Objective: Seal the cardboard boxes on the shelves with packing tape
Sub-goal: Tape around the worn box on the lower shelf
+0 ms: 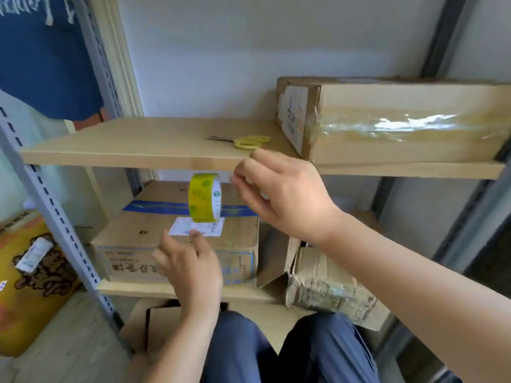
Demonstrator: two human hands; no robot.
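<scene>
Hanging tape roll [205, 197], upright (edge-on), axis sideways

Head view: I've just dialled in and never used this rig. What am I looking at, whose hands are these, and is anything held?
There is no machine here. One camera sits on a person's head and looks forward and down, so the two bare arms are that person's own, with the knees at the bottom edge.

In front stands a shelf unit. On the upper shelf lie scissors and a box already wrapped in clear tape. On the lower shelf sit a box with a blue stripe and a crumpled box.

The tape roll appears to hang in the air between the hands. The right hand is beside it with curled fingers, perhaps pinching the tape's free end; that is too blurred to tell. The left hand is below, open, touching nothing.
</scene>
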